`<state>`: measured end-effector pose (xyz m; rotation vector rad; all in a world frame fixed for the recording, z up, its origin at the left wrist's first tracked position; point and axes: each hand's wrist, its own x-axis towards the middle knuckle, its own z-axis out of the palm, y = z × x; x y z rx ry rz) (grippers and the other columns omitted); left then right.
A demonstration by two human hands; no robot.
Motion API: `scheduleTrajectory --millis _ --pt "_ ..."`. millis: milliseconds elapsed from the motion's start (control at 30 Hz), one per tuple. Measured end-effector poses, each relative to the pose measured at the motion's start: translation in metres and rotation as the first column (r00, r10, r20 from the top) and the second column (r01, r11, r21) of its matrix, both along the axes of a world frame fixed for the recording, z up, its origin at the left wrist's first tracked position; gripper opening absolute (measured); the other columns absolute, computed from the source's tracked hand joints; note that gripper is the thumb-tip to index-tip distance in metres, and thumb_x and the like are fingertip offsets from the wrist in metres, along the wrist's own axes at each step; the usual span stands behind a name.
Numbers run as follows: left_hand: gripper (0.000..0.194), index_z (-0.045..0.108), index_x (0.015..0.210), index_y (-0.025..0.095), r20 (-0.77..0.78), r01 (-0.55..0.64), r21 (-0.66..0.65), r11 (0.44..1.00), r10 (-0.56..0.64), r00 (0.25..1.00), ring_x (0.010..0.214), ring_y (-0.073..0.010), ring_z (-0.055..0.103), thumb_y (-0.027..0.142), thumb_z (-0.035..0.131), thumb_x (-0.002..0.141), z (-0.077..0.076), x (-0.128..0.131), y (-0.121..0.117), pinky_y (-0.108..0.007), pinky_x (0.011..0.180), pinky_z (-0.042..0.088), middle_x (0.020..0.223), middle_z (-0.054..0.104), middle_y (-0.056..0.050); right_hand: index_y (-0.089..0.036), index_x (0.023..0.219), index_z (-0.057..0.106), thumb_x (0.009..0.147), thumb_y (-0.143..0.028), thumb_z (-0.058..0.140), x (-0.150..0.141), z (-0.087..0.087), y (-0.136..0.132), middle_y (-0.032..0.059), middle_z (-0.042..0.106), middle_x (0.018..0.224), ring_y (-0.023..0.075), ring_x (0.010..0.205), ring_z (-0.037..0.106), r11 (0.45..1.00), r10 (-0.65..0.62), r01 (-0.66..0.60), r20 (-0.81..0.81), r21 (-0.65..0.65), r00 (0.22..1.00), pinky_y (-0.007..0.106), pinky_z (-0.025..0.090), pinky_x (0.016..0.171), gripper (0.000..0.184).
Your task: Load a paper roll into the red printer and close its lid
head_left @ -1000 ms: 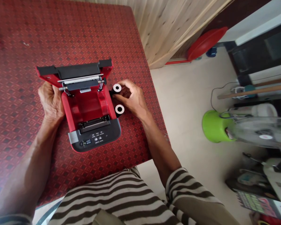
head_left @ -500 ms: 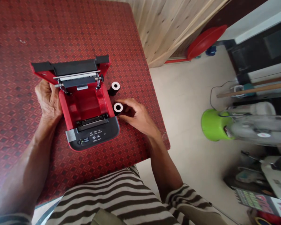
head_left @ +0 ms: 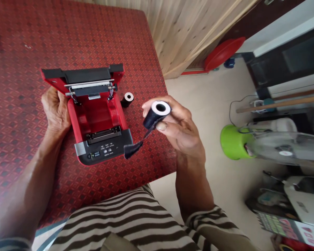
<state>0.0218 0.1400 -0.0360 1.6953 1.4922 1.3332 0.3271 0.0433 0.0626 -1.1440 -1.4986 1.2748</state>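
A red and black receipt printer (head_left: 99, 118) stands on the table with its lid raised; its red paper bay holds nothing. My left hand (head_left: 56, 108) is curled against the printer's left side, fingers partly hidden behind it. Above the table, to the right of the printer, my right hand (head_left: 179, 125) grips a paper roll (head_left: 153, 116) between thumb and fingers. The roll is dark outside with a white end and a hollow core. Its loose dark tail hangs down towards the printer's front right corner. A similar second roll (head_left: 128, 98) rests on the table beside the printer.
The red patterned table (head_left: 94, 38) has its right edge just beyond my right hand. Wooden panelling (head_left: 178, 31) rises past its far right side. On the floor to the right are a lime green bucket (head_left: 231, 143) and a red basin (head_left: 222, 54).
My right hand has lifted one paper roll off the table, moving right and up towards me, and its tail now hangs loose. My left hand stays at the printer.
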Motion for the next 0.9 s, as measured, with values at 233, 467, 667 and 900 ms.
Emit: scheduleTrajectory --millis 233,467,667,900 --pt "0.057 0.044 0.068 0.02 -0.028 -0.029 -0.013 0.999 0.029 0.999 0.065 -0.012 0.031 0.069 0.043 0.096 -0.003 0.0 -0.001 -0.033 0.061 0.027 0.067 0.039 0.002 -0.022 0.115 0.073 0.087 -0.043 0.068 -0.033 0.016 0.009 0.0036 0.059 0.096 0.0198 0.089 0.054 0.98 0.175 -0.191 -0.204 -0.059 0.963 0.032 0.044 0.078 0.036" --pt "0.059 0.045 0.067 0.02 -0.032 -0.016 -0.033 0.999 0.015 0.999 0.066 -0.0119 0.033 0.071 0.039 0.098 0.0 0.002 -0.003 -0.031 0.06 0.029 0.068 0.04 0.001 -0.021 0.119 0.073 0.088 -0.047 0.071 -0.039 0.007 0.013 0.0032 0.061 0.092 0.0182 0.086 0.058 0.937 0.252 -0.312 -0.317 -0.155 0.914 0.03 0.047 0.074 0.041" --pt "0.062 0.038 0.064 0.021 -0.038 -0.016 -0.024 1.0 0.015 0.999 0.065 -0.0115 0.027 0.073 0.04 0.096 0.003 0.002 -0.002 -0.031 0.06 0.027 0.065 0.032 0.002 -0.025 0.125 0.066 0.086 -0.036 0.08 -0.041 0.02 0.009 0.0022 0.067 0.109 0.0163 0.095 0.066 0.976 0.177 -0.176 -0.003 -0.132 0.984 0.027 0.055 0.08 0.043" --pt "0.057 0.042 0.067 0.02 -0.029 -0.028 -0.027 0.999 0.027 0.999 0.064 -0.0113 0.028 0.068 0.042 0.099 0.0 0.002 -0.002 -0.031 0.059 0.026 0.066 0.036 0.002 -0.022 0.116 0.064 0.088 -0.033 0.079 -0.051 0.028 0.011 0.0026 0.073 0.109 0.0188 0.097 0.07 0.962 0.079 -0.186 0.45 0.2 0.89 0.034 0.057 0.087 0.034"
